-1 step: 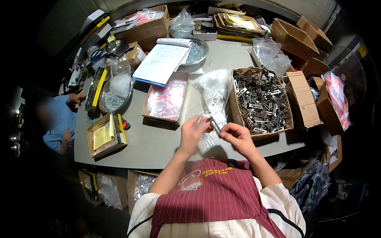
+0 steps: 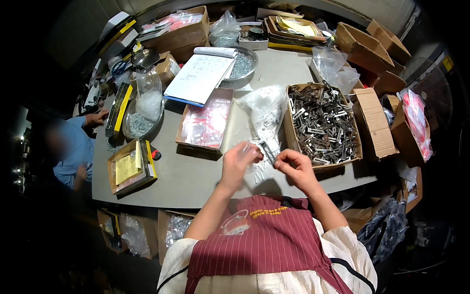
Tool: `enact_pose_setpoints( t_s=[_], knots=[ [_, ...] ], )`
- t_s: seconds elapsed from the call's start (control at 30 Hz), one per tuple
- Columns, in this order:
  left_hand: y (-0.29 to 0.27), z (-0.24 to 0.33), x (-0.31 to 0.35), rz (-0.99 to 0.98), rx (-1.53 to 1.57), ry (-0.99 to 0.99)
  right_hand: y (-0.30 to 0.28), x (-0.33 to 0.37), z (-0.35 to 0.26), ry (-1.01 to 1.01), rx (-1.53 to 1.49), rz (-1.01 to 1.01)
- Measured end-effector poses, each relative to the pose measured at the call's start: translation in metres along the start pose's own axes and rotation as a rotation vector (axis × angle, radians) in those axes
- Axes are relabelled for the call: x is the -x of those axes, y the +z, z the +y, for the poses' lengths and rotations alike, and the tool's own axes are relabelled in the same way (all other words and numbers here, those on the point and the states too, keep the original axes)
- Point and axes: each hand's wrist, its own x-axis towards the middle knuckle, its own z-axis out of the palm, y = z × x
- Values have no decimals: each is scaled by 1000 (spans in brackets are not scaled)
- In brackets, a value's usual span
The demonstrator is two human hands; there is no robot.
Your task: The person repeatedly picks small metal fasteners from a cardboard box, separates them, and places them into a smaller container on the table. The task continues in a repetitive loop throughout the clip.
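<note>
The person's right hand (image 2: 295,165) pinches a dark metal strip (image 2: 269,154), the left hand (image 2: 237,162) curls at its nine o'clock, grasp unclear, and a parts-filled carton (image 2: 293,140) sits at two o'clock.

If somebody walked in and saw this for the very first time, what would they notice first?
Probably the open cardboard box heaped with dark and silvery metal pieces, on the table to the right. Next might be the maroon striped apron at the bottom of the picture. Then, in the middle, a slim dark piece between the left hand and right hand.
</note>
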Motion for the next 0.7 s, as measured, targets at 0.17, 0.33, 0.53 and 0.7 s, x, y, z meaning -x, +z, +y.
enact_pose_setpoints(
  t_s=[0.17,0.33,0.53,0.7],
  knots=[
    [-12,-13,-1,-119,-434,73,-13,-13,-37,-364,523,-82],
    [-10,-12,-3,-121,-874,369,-12,-15,-35,-468,750,-219],
    [0,-6,10,-317,-745,216,-4,-27,-51,-276,527,-384],
    [-9,-6,17,-372,-295,5,-3,-29,-57,-441,661,-428]
  ],
)
